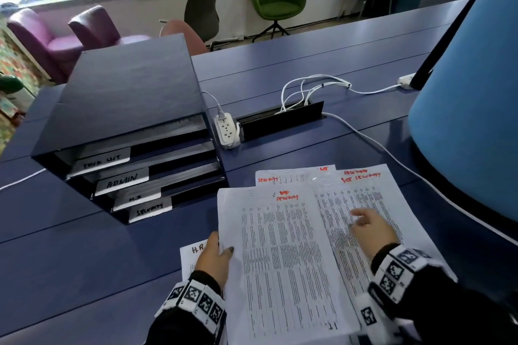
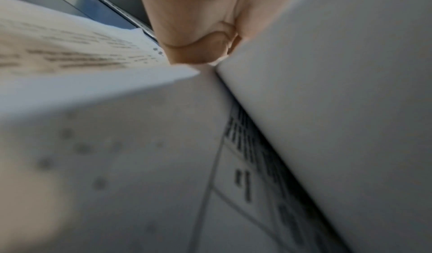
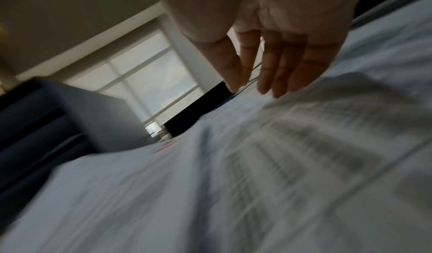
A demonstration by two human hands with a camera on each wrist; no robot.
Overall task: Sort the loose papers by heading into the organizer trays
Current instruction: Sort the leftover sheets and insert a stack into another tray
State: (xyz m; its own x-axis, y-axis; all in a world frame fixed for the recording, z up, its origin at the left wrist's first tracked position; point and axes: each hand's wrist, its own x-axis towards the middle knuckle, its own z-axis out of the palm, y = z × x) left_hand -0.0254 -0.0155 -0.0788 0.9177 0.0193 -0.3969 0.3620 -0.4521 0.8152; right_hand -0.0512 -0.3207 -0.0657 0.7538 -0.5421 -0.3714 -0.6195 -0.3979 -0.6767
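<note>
A dark blue organizer (image 1: pixel 120 109) with labelled trays (image 1: pixel 123 179) stands at the left of the table. Printed sheets with red handwritten headings lie in front of me. My left hand (image 1: pixel 217 253) pinches the left edge of the top security sheet (image 1: pixel 280 255), thumb on top, fingers under it; the left wrist view shows the thumb (image 2: pixel 194 35) against the paper (image 2: pixel 327 109). My right hand (image 1: pixel 370 228) hovers with straight fingers over the stack of papers (image 1: pixel 361 190) on the right; in the right wrist view its fingers (image 3: pixel 275 68) reach just above the blurred sheets (image 3: pixel 257 164). An HR sheet (image 1: pixel 193 255) lies under my left hand.
A white power strip (image 1: pixel 227 129) and white cables (image 1: pixel 314 89) lie beyond the papers beside a black cable slot (image 1: pixel 280 120). A large blue lampshade (image 1: pixel 471 109) hangs at the right. Chairs stand past the table's far edge.
</note>
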